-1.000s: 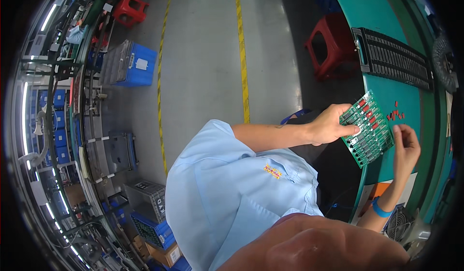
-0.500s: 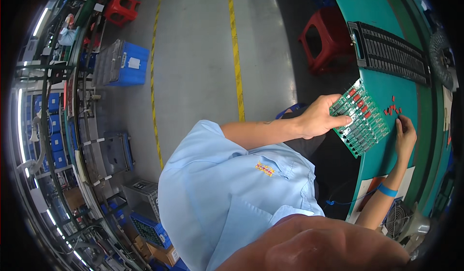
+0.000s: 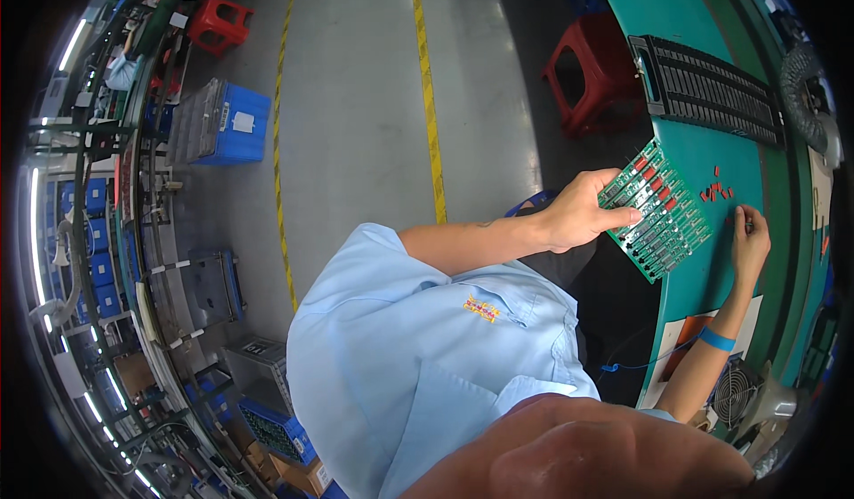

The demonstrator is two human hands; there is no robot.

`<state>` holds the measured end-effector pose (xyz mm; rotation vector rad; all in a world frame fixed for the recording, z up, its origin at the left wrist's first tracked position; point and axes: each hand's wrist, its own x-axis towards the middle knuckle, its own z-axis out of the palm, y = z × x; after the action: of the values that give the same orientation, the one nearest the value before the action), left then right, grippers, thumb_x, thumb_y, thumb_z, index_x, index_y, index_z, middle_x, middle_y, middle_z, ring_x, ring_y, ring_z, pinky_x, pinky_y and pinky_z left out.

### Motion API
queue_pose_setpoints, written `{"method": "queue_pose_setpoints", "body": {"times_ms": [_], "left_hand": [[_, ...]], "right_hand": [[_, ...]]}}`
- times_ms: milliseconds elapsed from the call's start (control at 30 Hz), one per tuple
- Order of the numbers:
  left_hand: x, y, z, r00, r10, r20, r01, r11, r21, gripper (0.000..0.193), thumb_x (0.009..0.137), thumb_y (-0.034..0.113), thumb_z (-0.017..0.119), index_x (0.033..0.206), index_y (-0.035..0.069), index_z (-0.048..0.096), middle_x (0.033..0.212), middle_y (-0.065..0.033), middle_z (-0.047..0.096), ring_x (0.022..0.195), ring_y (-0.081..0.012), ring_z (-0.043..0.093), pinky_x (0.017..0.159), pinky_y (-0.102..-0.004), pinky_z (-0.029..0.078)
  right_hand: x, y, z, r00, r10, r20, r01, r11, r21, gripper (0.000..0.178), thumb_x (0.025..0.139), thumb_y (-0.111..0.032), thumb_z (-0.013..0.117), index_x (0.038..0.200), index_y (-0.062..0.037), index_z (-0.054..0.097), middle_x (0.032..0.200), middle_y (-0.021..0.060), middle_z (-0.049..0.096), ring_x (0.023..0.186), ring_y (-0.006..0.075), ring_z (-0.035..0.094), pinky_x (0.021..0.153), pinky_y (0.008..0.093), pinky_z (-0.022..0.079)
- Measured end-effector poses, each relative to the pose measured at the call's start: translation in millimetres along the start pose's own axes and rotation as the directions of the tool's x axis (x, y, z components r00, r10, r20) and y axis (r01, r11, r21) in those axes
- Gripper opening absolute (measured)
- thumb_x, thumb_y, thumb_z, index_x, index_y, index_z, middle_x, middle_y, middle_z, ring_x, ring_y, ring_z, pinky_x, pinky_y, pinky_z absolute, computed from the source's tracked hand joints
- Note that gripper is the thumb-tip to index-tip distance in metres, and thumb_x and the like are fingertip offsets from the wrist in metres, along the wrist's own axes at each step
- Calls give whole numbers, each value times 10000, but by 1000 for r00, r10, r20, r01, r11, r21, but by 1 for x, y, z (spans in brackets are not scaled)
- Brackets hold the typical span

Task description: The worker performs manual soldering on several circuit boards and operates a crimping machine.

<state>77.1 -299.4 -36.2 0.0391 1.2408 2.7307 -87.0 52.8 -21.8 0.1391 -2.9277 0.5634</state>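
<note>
A green circuit board panel (image 3: pixel 656 219) is tilted above the bench's near edge, with rows of small parts and several red components along its upper left. My left hand (image 3: pixel 583 214) grips its left edge, thumb on top and fingers underneath. Loose small red components (image 3: pixel 717 189) lie scattered on the green bench mat, just beyond the panel. Beside them my right hand (image 3: pixel 752 243) is held low over the mat with its fingers curled together. Whatever may be between those fingertips is too small to make out. A blue wrist strap (image 3: pixel 715 339) with a cord circles my right wrist.
A black slotted rack (image 3: pixel 707 85) lies on the bench mat (image 3: pixel 703 148) beyond the panel. Red stools (image 3: pixel 594 72) stand by the bench and across the aisle. A small fan (image 3: pixel 735 397) sits near my right forearm. Blue crates (image 3: pixel 240 121) stand left of the yellow floor lines.
My right hand has drawn a little back from the red components, its fingers now more curled. My left hand still holds the circuit board panel. The whole view has shifted slightly.
</note>
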Motion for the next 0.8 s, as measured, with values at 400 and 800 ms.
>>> {"method": "queue_pose_setpoints", "body": {"times_ms": [400, 800], "left_hand": [[-1, 3, 7, 1000, -21, -2, 21, 999, -28, 274, 928, -71, 700, 1189, -28, 628, 1070, -115, 742, 892, -134, 707, 828, -266, 597], [0, 0, 6, 1000, -30, -2, 30, 999, -17, 279, 927, -65, 708, 1190, -28, 621, 1090, -124, 746, 928, -154, 729, 855, -284, 612]], "right_hand": [[-5, 11, -17, 992, 68, -106, -34, 955, 295, 233, 1025, -247, 666, 1070, -31, 738, 853, 9, 685, 725, 90, 571, 659, 224, 449], [-9, 11, -19, 988, 119, -98, -53, 859, 510, 194, 1017, -186, 666, 1126, -48, 747, 874, -6, 662, 713, 57, 527, 630, 196, 417]]}}
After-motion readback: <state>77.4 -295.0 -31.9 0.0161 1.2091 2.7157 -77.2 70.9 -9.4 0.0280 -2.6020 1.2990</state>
